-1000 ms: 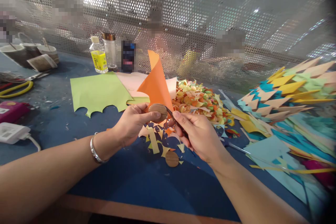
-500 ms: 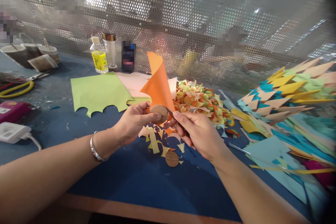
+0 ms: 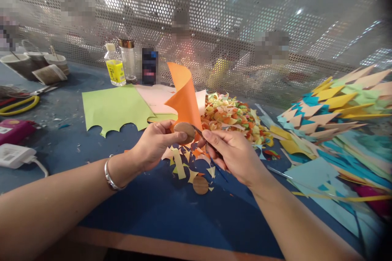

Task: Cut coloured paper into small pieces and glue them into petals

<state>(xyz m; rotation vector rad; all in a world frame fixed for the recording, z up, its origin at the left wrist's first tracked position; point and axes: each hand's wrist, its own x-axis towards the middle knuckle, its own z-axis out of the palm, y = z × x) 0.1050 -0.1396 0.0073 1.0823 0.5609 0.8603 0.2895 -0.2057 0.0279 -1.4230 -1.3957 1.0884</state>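
My left hand (image 3: pixel 159 140) pinches a round wooden disc (image 3: pixel 183 131) against a sheet of orange paper (image 3: pixel 185 98), thumb on the disc. The paper stands up and curls at its top. Closed around a pair of dark scissors (image 3: pixel 211 147), my right hand (image 3: pixel 234 153) has their blade at the disc's right edge, against the paper. Most of the handles are hidden by the fingers. A second wooden disc (image 3: pixel 200 185) lies on the table below, among paper scraps (image 3: pixel 179 165).
Behind my hands lie green paper (image 3: pixel 116 108) with scalloped cuts and pink paper (image 3: pixel 159 97). A heap of paper cuttings (image 3: pixel 232 116) stands beyond. At right are folded paper pieces (image 3: pixel 324 110) and blue sheets (image 3: pixel 315 175). A bottle (image 3: pixel 115 67), cups (image 3: pixel 18 65) and yellow-handled scissors (image 3: pixel 24 108) are at left.
The orange paper and the disc have turned slightly and shifted a little to the left. Both hands keep their hold.
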